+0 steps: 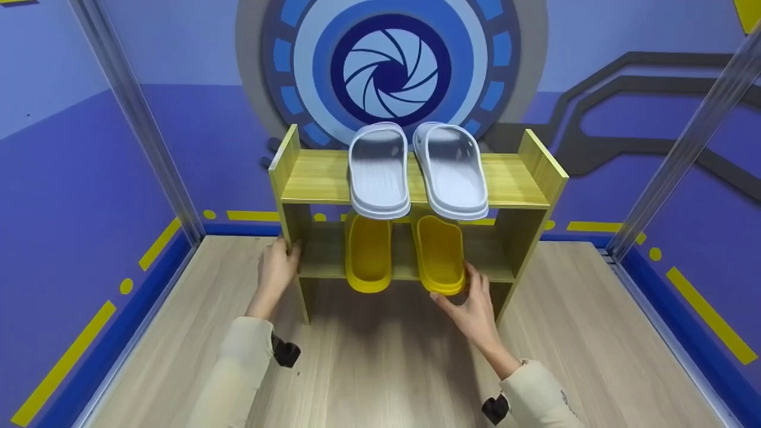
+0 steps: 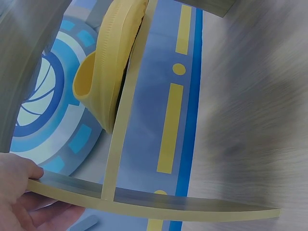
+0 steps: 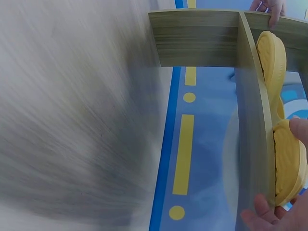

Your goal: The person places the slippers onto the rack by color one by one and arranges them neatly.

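A small wooden shoe rack with two shelves stands in front of me. My left hand grips the edge of its left side panel, thumb inside and fingers outside, as the left wrist view shows. On the lower shelf sit two yellow clogs, the left one and the right one, heels toward me. Around the heel of the right yellow clog, my right hand has its thumb on one side and its fingers on the other. Two pale grey clogs, left and right, rest on the upper shelf, heels overhanging its front edge.
The rack stands on a light wood-grain surface. Behind it rises a blue printed wall with a round emblem. Metal corner posts stand at left and right. Side walls enclose both sides.
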A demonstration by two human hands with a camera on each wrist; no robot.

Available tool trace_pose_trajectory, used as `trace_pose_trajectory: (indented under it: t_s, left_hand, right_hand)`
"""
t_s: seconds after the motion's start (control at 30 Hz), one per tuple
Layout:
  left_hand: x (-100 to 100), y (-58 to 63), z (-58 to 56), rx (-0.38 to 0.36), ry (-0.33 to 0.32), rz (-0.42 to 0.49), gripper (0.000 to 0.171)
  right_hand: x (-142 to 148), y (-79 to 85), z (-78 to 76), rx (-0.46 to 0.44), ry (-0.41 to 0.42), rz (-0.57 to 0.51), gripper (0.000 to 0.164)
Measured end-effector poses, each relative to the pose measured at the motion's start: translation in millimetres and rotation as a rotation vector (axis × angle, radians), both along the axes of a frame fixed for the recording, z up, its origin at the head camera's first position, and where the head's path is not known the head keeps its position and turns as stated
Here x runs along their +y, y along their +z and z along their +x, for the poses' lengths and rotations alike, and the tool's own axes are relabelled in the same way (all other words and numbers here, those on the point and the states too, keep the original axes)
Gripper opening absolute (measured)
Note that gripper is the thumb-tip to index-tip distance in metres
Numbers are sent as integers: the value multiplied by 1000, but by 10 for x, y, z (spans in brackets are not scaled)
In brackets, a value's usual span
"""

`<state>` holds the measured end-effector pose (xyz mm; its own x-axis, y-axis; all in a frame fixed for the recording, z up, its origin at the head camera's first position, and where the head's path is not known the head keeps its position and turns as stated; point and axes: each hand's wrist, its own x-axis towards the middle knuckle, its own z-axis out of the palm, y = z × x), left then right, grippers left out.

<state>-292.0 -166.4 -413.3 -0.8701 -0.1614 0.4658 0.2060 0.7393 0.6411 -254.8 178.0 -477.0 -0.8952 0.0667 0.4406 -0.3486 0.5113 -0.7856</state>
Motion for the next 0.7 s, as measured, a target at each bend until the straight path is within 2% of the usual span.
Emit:
trace_pose_trajectory:
  t_s: [0.27,0.43,0.6,0.7]
  left_hand:
    - [-3,-1,1,-19,-6,-5,23]
    - [-5,6,-7,-46,-4,-9,23]
    - [-15,1,-25,-52,0,-19,24]
    - [-28,9,-17,-61,-5,-19,23]
  right_hand:
    - [92,12,11,-1,8,15,84]
    - [276,86,53,66,40,-37,78]
    - [483,391,211,143,98,-102,65]
    - [663,556,284,142,96,-71,57]
